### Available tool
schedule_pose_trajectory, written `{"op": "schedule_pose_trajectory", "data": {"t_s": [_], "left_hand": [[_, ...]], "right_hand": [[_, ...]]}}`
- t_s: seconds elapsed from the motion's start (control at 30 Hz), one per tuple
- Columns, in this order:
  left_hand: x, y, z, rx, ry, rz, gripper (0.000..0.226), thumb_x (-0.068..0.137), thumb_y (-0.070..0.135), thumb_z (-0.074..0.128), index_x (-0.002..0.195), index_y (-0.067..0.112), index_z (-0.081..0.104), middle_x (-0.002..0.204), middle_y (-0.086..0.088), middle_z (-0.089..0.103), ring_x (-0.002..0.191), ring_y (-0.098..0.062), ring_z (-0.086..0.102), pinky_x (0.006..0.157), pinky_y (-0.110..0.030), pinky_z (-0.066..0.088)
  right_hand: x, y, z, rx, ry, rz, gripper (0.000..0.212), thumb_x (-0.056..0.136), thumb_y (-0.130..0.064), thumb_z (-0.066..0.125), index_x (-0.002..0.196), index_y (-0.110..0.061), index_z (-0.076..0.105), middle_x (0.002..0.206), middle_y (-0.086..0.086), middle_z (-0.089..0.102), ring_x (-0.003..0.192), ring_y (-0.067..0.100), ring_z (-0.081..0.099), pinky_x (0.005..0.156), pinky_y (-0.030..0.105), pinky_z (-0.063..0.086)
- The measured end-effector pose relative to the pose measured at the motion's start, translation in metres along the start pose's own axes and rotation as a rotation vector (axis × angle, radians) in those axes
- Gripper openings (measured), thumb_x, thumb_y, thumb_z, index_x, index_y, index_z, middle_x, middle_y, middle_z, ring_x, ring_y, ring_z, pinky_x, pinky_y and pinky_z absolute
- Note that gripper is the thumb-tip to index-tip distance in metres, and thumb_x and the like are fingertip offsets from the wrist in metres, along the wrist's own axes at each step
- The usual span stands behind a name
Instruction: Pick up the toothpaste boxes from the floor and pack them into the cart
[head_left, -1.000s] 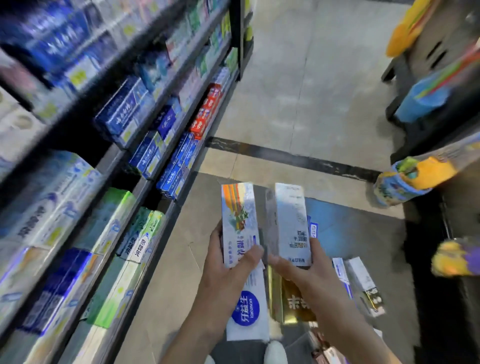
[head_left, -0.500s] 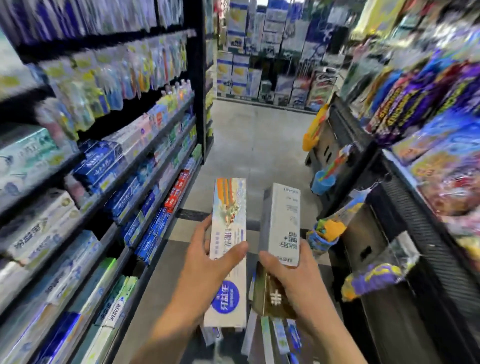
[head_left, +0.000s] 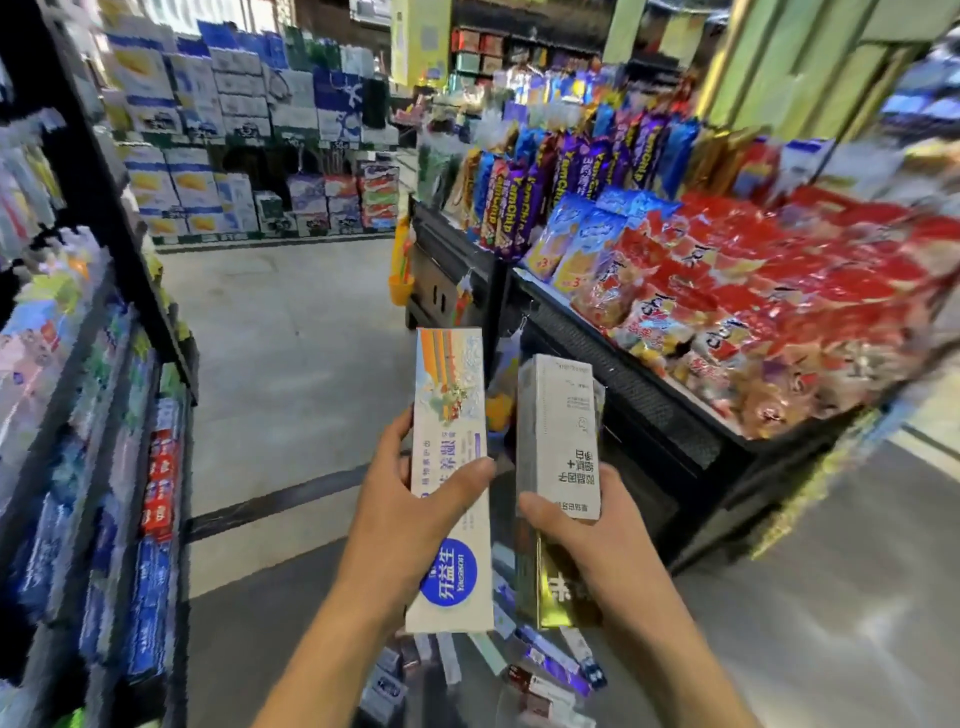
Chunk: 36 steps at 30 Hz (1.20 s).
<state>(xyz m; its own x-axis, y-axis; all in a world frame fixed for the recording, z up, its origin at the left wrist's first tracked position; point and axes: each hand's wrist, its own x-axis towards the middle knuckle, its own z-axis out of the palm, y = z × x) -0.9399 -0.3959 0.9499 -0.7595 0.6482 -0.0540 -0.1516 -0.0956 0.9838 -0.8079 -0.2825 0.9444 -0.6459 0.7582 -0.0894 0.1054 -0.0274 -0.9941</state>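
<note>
Both hands are raised at the 6 o'clock part of the view, each gripping toothpaste boxes upright. The left hand (head_left: 410, 525) holds a long white box with a blue roundel (head_left: 451, 467), thumb across its face and fingers behind. The right hand (head_left: 582, 540) clasps a pale grey box (head_left: 558, 431) with a gold box (head_left: 558, 592) just below it, thumb pressed at the left edge; how many boxes sit in that grip cannot be told. The two held lots stand side by side, slightly apart. More toothpaste boxes (head_left: 519, 670) lie scattered on the floor (head_left: 291, 364) beneath the hands. A shelf of boxed goods (head_left: 104, 493) runs along 9 o'clock; a display of snack bags (head_left: 727, 291) sits at 2 o'clock.
</note>
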Motion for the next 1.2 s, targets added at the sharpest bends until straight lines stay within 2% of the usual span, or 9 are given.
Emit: {"op": "schedule_pose_trajectory", "data": {"t_s": [0.1, 0.23, 0.37, 0.47, 0.57, 0.7, 0.9, 1.03, 1.2], "left_hand": [[-0.013, -0.003, 0.031, 0.002, -0.151, -0.011, 0.065, 0.073, 0.030, 0.082, 0.130, 0.037, 0.050, 0.098, 0.011, 0.077, 0.078, -0.019, 0.076, 0.057, -0.027, 0.058], [-0.035, -0.013, 0.088, -0.020, -0.335, -0.016, 0.064, 0.078, 0.021, 0.081, 0.132, 0.032, 0.051, 0.098, 0.013, 0.077, 0.080, -0.013, 0.075, 0.057, -0.021, 0.057], [-0.076, -0.026, 0.155, -0.011, -0.514, -0.023, 0.059, 0.082, 0.014, 0.079, 0.130, 0.030, 0.050, 0.104, 0.007, 0.074, 0.079, -0.003, 0.073, 0.056, -0.013, 0.053], [-0.115, -0.039, 0.215, 0.010, -0.649, -0.024, 0.062, 0.082, 0.013, 0.079, 0.133, 0.027, 0.048, 0.104, 0.009, 0.071, 0.075, 0.001, 0.071, 0.054, -0.012, 0.052], [-0.164, -0.053, 0.278, 0.005, -0.806, -0.061, 0.064, 0.078, 0.020, 0.082, 0.132, 0.030, 0.049, 0.105, 0.006, 0.074, 0.079, -0.007, 0.074, 0.060, -0.022, 0.057], [-0.246, -0.072, 0.362, 0.025, -1.005, -0.098, 0.084, 0.060, 0.034, 0.094, 0.132, 0.030, 0.050, 0.106, 0.009, 0.076, 0.094, -0.017, 0.075, 0.083, -0.041, 0.059], [-0.375, -0.101, 0.465, 0.081, -1.315, -0.147, 0.084, 0.057, 0.033, 0.086, 0.133, 0.028, 0.048, 0.098, 0.012, 0.076, 0.086, -0.010, 0.074, 0.067, -0.022, 0.057], [-0.443, -0.120, 0.518, 0.157, -1.489, -0.161, 0.092, 0.051, 0.046, 0.095, 0.129, 0.038, 0.048, 0.110, 0.011, 0.073, 0.096, -0.013, 0.073, 0.087, -0.041, 0.058], [-0.515, -0.147, 0.575, 0.193, -1.700, -0.178, 0.091, 0.057, 0.035, 0.092, 0.135, 0.035, 0.045, 0.112, 0.014, 0.072, 0.096, -0.001, 0.070, 0.079, -0.022, 0.055]], "right_hand": [[-0.037, 0.002, -0.029, 0.002, 0.161, 0.020, 0.063, 0.071, -0.033, 0.089, 0.121, -0.028, 0.051, 0.106, -0.011, 0.074, 0.097, 0.010, 0.072, 0.087, 0.039, 0.059], [-0.089, 0.010, -0.079, 0.020, 0.397, 0.017, 0.068, 0.061, -0.036, 0.087, 0.119, -0.027, 0.052, 0.099, -0.015, 0.074, 0.090, 0.006, 0.072, 0.075, 0.026, 0.057], [-0.148, 0.020, -0.134, 0.071, 0.601, 0.064, 0.070, 0.064, -0.032, 0.090, 0.122, -0.026, 0.052, 0.108, -0.004, 0.075, 0.098, 0.015, 0.073, 0.094, 0.046, 0.057], [-0.199, 0.030, -0.182, 0.116, 0.756, 0.063, 0.059, 0.074, -0.022, 0.089, 0.120, -0.028, 0.052, 0.106, -0.007, 0.076, 0.097, 0.014, 0.074, 0.094, 0.046, 0.057], [-0.256, 0.037, -0.235, 0.131, 0.912, 0.046, 0.056, 0.077, -0.019, 0.087, 0.121, -0.028, 0.052, 0.106, -0.008, 0.076, 0.097, 0.012, 0.073, 0.091, 0.041, 0.058], [-0.337, 0.049, -0.308, 0.111, 1.117, 0.037, 0.064, 0.071, -0.025, 0.090, 0.123, -0.028, 0.053, 0.106, -0.010, 0.075, 0.096, 0.010, 0.073, 0.089, 0.040, 0.058], [-0.464, 0.076, -0.386, 0.135, 1.387, 0.080, 0.057, 0.073, -0.028, 0.090, 0.116, -0.031, 0.053, 0.103, -0.012, 0.073, 0.091, 0.006, 0.071, 0.082, 0.034, 0.057], [-0.533, 0.097, -0.418, 0.196, 1.575, 0.126, 0.053, 0.079, -0.022, 0.086, 0.117, -0.029, 0.051, 0.101, -0.011, 0.072, 0.089, 0.004, 0.070, 0.078, 0.031, 0.056], [-0.591, 0.119, -0.451, 0.288, 1.791, 0.187, 0.082, 0.049, -0.047, 0.088, 0.119, -0.027, 0.051, 0.110, -0.003, 0.071, 0.098, 0.015, 0.070, 0.080, 0.037, 0.058]]}}
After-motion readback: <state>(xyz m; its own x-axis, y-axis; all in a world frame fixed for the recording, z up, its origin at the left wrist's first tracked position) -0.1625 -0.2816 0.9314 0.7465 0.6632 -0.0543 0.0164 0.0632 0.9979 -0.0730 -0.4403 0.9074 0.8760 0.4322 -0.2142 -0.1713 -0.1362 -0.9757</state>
